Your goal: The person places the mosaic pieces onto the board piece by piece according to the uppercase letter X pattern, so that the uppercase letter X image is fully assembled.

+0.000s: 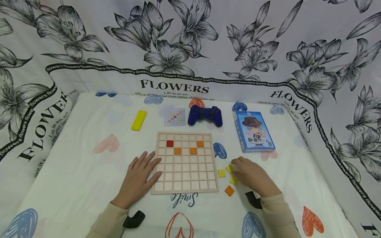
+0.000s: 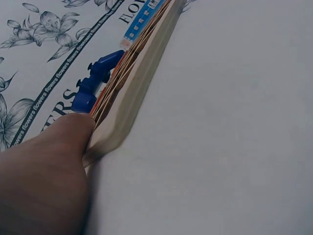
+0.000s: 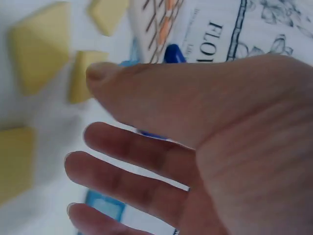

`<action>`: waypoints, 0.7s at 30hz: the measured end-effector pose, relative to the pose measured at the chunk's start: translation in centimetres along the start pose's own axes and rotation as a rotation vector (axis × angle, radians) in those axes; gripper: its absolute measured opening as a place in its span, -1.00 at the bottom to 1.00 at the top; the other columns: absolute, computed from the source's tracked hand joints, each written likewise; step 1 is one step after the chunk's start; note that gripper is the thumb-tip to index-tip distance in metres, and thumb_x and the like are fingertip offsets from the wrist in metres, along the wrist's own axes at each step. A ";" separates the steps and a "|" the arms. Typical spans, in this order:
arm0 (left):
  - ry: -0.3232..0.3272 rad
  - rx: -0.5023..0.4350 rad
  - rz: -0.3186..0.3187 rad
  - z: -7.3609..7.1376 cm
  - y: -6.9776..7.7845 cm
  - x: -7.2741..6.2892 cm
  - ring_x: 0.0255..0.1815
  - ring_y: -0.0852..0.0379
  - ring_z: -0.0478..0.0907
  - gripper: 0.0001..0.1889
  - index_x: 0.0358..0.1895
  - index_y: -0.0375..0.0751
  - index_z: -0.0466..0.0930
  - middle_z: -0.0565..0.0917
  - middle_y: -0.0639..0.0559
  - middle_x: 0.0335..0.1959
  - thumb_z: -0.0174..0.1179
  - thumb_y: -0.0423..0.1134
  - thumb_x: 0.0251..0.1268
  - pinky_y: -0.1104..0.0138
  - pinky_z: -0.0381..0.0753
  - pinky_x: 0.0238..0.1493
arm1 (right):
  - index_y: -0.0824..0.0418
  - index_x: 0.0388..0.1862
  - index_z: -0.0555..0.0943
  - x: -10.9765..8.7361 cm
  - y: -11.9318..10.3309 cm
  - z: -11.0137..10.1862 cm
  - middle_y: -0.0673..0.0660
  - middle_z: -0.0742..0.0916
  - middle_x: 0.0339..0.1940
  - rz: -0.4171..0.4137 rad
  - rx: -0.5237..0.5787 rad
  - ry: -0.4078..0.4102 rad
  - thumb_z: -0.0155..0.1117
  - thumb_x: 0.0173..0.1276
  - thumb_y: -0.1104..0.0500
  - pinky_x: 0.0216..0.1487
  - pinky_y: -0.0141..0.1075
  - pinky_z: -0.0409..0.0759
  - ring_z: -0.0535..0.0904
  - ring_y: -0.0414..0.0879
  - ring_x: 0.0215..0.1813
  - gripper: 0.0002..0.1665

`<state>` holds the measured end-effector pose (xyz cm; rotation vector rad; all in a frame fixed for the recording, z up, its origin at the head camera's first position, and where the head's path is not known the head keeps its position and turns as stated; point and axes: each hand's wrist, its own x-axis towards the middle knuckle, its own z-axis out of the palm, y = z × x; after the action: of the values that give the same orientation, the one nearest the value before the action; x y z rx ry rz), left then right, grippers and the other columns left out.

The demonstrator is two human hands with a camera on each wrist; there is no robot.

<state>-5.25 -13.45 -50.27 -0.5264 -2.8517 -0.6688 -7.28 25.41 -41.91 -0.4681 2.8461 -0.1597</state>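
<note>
Head alone shows left fingers (image 1: 154,164) spread at board (image 1: 187,168); right wrist: right fingers (image 3: 122,181) apart.

Looks like a home: heart-printed cloth (image 1: 74,178) under left grip (image 1: 138,178) and right grip (image 1: 251,175), flower-printed drape (image 1: 128,59) beyond both, game controller (image 1: 205,115) ahead, between them.

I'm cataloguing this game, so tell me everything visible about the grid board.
The board looks like pale wood: roughly square, with raised strips dividing it into small square compartments. It lies flat on the white cloth. A red tile and three orange tiles sit in compartments toward its far side. The left hand touches its left edge, reaching over the rim.
</note>
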 end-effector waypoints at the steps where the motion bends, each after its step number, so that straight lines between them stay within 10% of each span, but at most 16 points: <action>1: 0.003 -0.002 0.000 0.0 0.0 0.0 0.50 -0.15 0.06 -0.44 0.33 0.02 0.41 0.30 -0.06 0.44 0.13 0.12 0.30 -0.09 -0.05 0.44 | 0.21 0.12 0.55 -0.2 0.1 0.2 0.09 0.66 -0.02 0.010 0.003 -0.005 0.35 0.27 0.10 0.00 -0.14 0.62 0.59 -0.09 -0.09 -0.54; 21: 0.005 -0.013 -0.001 0.0 0.0 0.0 0.50 -0.15 0.06 -0.44 0.32 0.02 0.42 0.31 -0.06 0.43 0.12 0.11 0.30 -0.09 -0.05 0.44 | 0.22 0.09 0.54 0.0 0.0 2.3 0.07 0.61 -0.14 0.001 -0.035 0.035 0.34 0.28 0.06 -0.13 -0.31 0.63 0.45 -0.20 -0.30 -0.55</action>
<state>-5.21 -13.44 -50.25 -0.5246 -2.8446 -0.6884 -6.74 25.28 -44.09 -0.4759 2.8875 -0.1195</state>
